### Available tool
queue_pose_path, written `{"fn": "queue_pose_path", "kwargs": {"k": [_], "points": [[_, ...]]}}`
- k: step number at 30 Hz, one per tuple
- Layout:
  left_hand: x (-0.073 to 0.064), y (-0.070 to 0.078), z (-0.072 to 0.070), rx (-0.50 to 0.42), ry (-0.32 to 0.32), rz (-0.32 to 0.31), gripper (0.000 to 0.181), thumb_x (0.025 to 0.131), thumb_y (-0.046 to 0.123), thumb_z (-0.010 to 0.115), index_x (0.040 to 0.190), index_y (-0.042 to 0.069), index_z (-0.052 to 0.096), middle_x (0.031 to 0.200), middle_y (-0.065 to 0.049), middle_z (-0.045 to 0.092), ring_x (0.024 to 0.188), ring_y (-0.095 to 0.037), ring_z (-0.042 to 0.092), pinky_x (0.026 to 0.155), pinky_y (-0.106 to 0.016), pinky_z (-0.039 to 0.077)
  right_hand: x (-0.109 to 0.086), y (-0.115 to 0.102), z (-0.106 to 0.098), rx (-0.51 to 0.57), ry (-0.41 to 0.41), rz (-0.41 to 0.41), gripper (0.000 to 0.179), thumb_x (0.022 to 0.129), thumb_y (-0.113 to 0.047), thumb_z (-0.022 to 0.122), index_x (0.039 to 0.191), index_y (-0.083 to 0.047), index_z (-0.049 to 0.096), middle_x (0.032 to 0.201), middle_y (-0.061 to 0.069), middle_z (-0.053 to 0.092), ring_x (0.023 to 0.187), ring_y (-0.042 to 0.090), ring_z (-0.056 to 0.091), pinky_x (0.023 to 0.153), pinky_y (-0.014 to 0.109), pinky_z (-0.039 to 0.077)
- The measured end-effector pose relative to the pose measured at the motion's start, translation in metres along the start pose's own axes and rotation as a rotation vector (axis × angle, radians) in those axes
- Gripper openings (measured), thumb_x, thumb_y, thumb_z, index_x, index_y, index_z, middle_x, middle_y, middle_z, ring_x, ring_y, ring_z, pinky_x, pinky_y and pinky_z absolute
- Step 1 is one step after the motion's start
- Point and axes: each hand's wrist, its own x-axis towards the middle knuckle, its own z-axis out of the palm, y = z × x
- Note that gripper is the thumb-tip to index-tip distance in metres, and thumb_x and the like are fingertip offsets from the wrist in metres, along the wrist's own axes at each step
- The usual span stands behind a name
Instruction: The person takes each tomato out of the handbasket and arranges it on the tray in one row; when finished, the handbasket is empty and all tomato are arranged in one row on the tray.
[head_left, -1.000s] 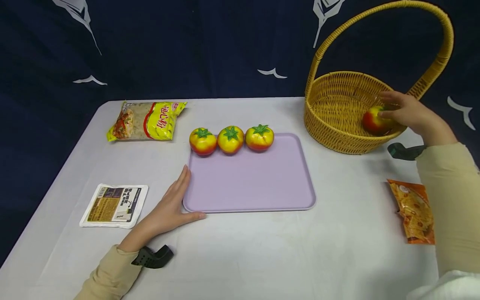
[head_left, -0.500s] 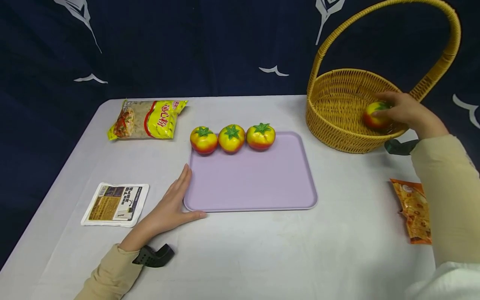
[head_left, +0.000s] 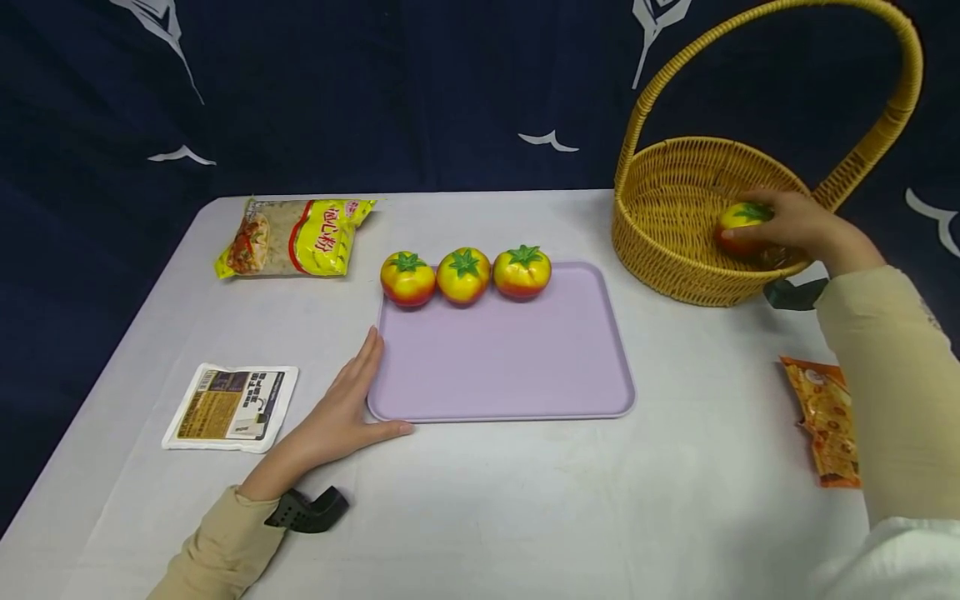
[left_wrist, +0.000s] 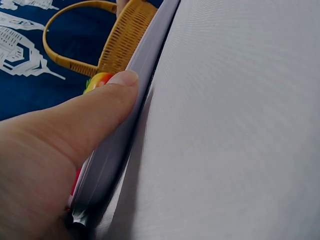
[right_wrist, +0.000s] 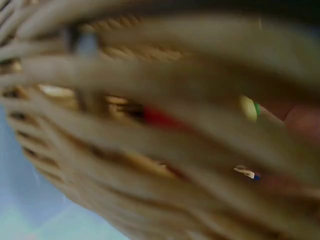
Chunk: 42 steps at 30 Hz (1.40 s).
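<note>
In the head view my right hand [head_left: 813, 229] reaches over the near right rim of a wicker basket [head_left: 667, 271]. Its thumb and fingers grip a yellow-and-red tomato [head_left: 738, 218] with a green leafy top, inside the basket. Close-up wicker [right_wrist: 100, 165] fills most of the right wrist view, hiding much of that tomato. My left hand [head_left: 337, 421] rests at the near left corner of a lilac tray [head_left: 502, 358], fingers straight along its left side and thumb at its front edge. Three similar tomatoes [head_left: 463, 279] stand in a row along the tray's back left edge.
A yellow-and-clear food bag [head_left: 296, 239] lies at the back left of the white table. Left of my left hand is a flat white packet [head_left: 232, 408]. An orange snack packet [head_left: 825, 425] lies partly behind my right sleeve. The basket's tall handle [head_left: 903, 83] arches above it.
My right hand has moved slightly left and inward within the basket, and the tomato there has shifted left and turned its green top more into view. The left hand stays put.
</note>
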Motion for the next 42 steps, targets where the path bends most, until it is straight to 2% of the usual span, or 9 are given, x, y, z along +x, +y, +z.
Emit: {"fn": "queue_pose_path", "kwargs": {"k": [7,12,16,19,24,27,33,36,42], "points": [[0.000,0.001,0.001,-0.008,0.006,0.013,0.116,0.071,0.037,0.081,0.148,-0.002,0.003,0.155,-0.012,-0.006,0.138,-0.036,0.005,0.105,-0.056,0.014,-0.001,-0.004,0.008,0.032,0.057,-0.030,0.085,0.090,-0.048,0.057,0.150,-0.007,0.013,0.132,0.033,0.026,0.110,0.047,0.026,0.091,0.063,0.026],[-0.002,0.000,0.001,-0.003,0.025,0.028,0.114,0.072,0.038,0.080,0.148,-0.003,0.005,0.155,-0.014,-0.004,0.137,-0.038,0.006,0.104,-0.058,0.014,-0.011,-0.018,0.007,0.041,0.119,-0.041,0.086,0.089,-0.050,0.055,0.150,-0.009,0.011,0.136,0.034,0.022,0.111,0.048,0.026,0.091,0.064,0.025],[-0.003,0.000,0.001,-0.002,0.015,0.021,0.113,0.074,0.039,0.079,0.148,-0.003,0.004,0.154,-0.015,-0.005,0.137,-0.038,0.005,0.104,-0.058,0.013,-0.029,-0.042,0.008,0.084,0.212,-0.029,0.085,0.088,-0.052,0.054,0.152,-0.015,0.011,0.141,0.032,0.020,0.113,0.047,0.027,0.092,0.064,0.025],[-0.003,0.000,0.000,0.004,0.004,0.016,0.112,0.075,0.039,0.078,0.148,-0.003,0.004,0.154,-0.014,-0.006,0.137,-0.038,0.004,0.104,-0.058,0.013,-0.045,-0.066,0.013,0.142,0.285,-0.033,0.082,0.087,-0.053,0.056,0.152,-0.025,0.015,0.143,0.026,0.023,0.114,0.043,0.028,0.096,0.058,0.027],[-0.002,0.002,-0.001,0.005,0.000,0.017,0.112,0.074,0.038,0.079,0.148,-0.003,0.004,0.155,-0.014,-0.005,0.137,-0.038,0.004,0.104,-0.058,0.013,-0.068,-0.107,0.030,0.208,0.355,-0.128,0.073,0.087,-0.044,0.062,0.149,-0.030,0.026,0.140,0.015,0.031,0.112,0.033,0.032,0.098,0.039,0.033],[-0.002,0.002,-0.001,-0.001,0.000,0.022,0.112,0.074,0.039,0.078,0.147,-0.004,0.005,0.154,-0.015,-0.005,0.137,-0.038,0.004,0.104,-0.058,0.013,-0.076,-0.127,0.044,0.254,0.349,-0.195,0.070,0.087,-0.038,0.064,0.148,-0.028,0.030,0.141,0.012,0.033,0.116,0.030,0.033,0.100,0.037,0.032],[-0.002,0.000,0.000,0.000,0.000,0.021,0.112,0.074,0.038,0.079,0.148,-0.004,0.005,0.155,-0.015,-0.005,0.137,-0.038,0.005,0.104,-0.058,0.013,-0.068,-0.148,0.083,0.254,0.301,-0.293,0.072,0.085,-0.035,0.069,0.146,-0.021,0.035,0.140,0.012,0.038,0.118,0.032,0.038,0.100,0.045,0.032],[-0.001,-0.001,0.000,-0.002,-0.002,0.017,0.113,0.074,0.037,0.079,0.148,-0.003,0.004,0.155,-0.013,-0.005,0.137,-0.037,0.005,0.105,-0.057,0.013,-0.054,-0.147,0.103,0.209,0.271,-0.336,0.072,0.084,-0.033,0.071,0.145,-0.015,0.037,0.142,0.014,0.037,0.117,0.033,0.039,0.099,0.050,0.032],[-0.001,0.000,0.000,-0.004,-0.001,0.013,0.114,0.073,0.037,0.080,0.148,-0.002,0.004,0.155,-0.012,-0.006,0.137,-0.037,0.004,0.105,-0.057,0.012,-0.028,-0.139,0.130,0.133,0.209,-0.358,0.069,0.083,-0.028,0.073,0.141,-0.007,0.041,0.140,0.019,0.038,0.117,0.034,0.039,0.100,0.051,0.030]]}}
